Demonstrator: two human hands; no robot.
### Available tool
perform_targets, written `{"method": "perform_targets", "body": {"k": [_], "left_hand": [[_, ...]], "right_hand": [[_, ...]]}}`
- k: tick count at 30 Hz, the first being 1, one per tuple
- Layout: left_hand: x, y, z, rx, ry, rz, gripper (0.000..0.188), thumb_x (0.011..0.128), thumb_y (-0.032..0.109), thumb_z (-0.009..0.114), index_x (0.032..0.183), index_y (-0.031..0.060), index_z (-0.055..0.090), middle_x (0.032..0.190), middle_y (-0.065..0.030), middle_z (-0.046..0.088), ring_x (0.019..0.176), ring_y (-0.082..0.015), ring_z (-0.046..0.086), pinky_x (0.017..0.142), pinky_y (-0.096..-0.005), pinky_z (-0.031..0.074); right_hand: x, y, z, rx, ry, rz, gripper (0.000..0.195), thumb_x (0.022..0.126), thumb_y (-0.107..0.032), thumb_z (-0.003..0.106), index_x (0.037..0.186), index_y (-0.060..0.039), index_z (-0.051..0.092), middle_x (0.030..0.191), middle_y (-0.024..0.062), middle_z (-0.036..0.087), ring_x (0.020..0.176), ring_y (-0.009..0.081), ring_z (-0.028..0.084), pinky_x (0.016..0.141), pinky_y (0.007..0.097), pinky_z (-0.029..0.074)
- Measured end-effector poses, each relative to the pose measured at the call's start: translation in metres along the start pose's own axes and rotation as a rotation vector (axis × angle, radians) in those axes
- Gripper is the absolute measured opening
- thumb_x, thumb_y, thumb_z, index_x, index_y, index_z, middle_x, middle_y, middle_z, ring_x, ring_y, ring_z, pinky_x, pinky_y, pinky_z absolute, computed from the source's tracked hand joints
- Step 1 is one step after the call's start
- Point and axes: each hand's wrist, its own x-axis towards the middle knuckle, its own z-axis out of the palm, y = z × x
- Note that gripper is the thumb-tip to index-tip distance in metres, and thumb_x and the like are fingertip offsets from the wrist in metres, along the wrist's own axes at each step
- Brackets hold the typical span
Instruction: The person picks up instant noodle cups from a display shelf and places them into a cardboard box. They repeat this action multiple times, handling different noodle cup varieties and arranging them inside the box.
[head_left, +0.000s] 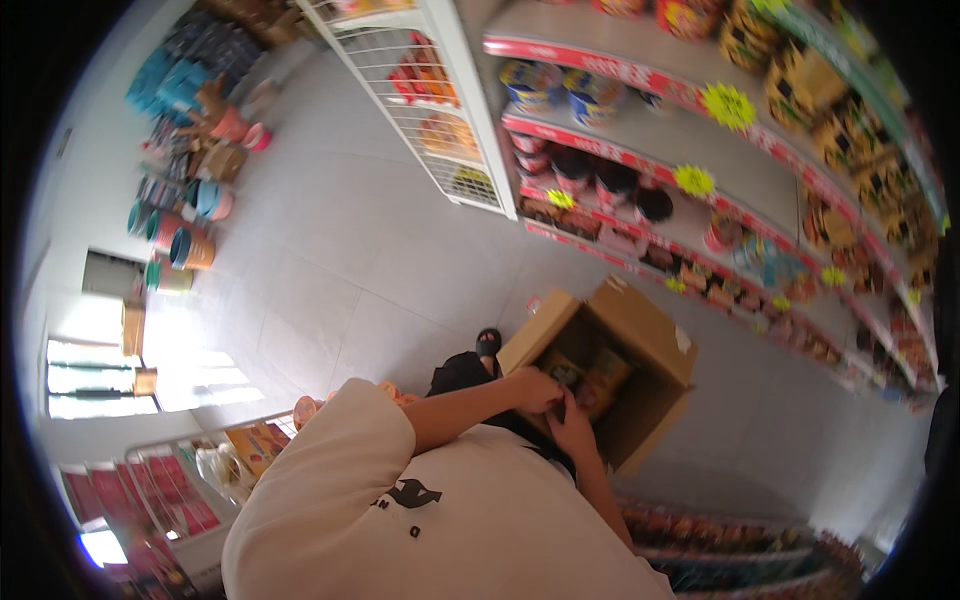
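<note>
An opened cardboard box (645, 330) stands in front of me, its flaps spread outwards. My left hand (536, 391) is at the box's near left side, with its fingers curled in. Beside it, my right hand (574, 431) reaches up so that the fingertips of both hands meet or nearly meet over the opening. Whether a small thing is pinched between them cannot be told. Deeper in the box lie yellow-orange packages (606, 375), partly in shadow and partly behind my hands.
Shop shelves (622, 154) with cup noodles and packets curve along the right. A white wire rack (442, 142) of packets stands at their end. Plastic buckets (193, 249) and cartons line the left wall. Another stocked shelf (720, 555) is at the lower right. My sandalled foot (489, 343) shows left of the box.
</note>
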Motion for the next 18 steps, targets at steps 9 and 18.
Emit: {"method": "perform_targets", "body": {"k": [9, 18], "left_hand": [[-0.130, -0.095, 0.007, -0.675, 0.850, -0.443, 0.034, 0.096, 0.030, 0.063, 0.126, 0.0139, 0.065, 0.123, -0.0117, 0.067, 0.116, -0.0338, 0.065, 0.099, -0.0446, 0.052], [-0.275, -0.320, 0.297, -0.189, 0.413, -0.470, 0.033, 0.101, 0.031, 0.050, 0.107, 0.0083, 0.073, 0.100, -0.0212, 0.075, 0.089, -0.0372, 0.074, 0.076, -0.0511, 0.057]], "right_hand": [[0.014, -0.045, -0.026, -0.349, -0.132, -0.275, 0.044, 0.097, -0.032, 0.066, 0.135, -0.0096, 0.063, 0.117, 0.0215, 0.071, 0.111, 0.0356, 0.068, 0.096, 0.0429, 0.053], [0.068, -0.111, 0.018, -0.092, 0.330, 0.095, 0.041, 0.100, -0.039, 0.063, 0.085, -0.0028, 0.077, 0.073, 0.0125, 0.072, 0.073, 0.0251, 0.070, 0.072, 0.0395, 0.053]]}}
